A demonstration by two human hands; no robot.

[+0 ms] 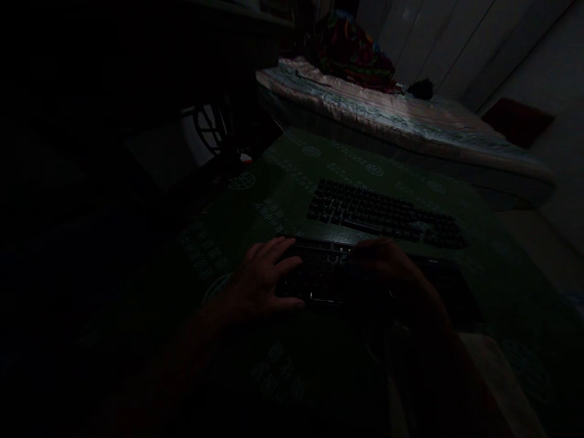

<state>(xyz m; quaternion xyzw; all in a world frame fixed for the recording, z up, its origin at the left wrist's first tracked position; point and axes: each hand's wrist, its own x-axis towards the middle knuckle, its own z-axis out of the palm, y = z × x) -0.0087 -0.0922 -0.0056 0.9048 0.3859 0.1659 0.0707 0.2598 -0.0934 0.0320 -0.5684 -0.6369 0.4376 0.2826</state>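
Note:
A dark keyboard (314,277) lies across the green printed sheet in front of me, and the dim light hides most of its surface. My left hand (262,277) rests on its left end, with the fingers apart and the thumb along the near edge. Over the middle of the keyboard is my right hand (387,264), its fingers drawn together and pointing down at it. Whatever those fingers may hold is lost in shadow. Just beyond, a block of black keycaps (365,210) is spread in rows in the shape of a keyboard.
The green sheet (283,176) bears white globe prints and lettering. Behind it stands a bed or mattress (365,109) with a patterned cover, a dark red flowered cloth (351,55) and a red cushion (517,121). A dark wheel-like frame (207,131) stands at the left.

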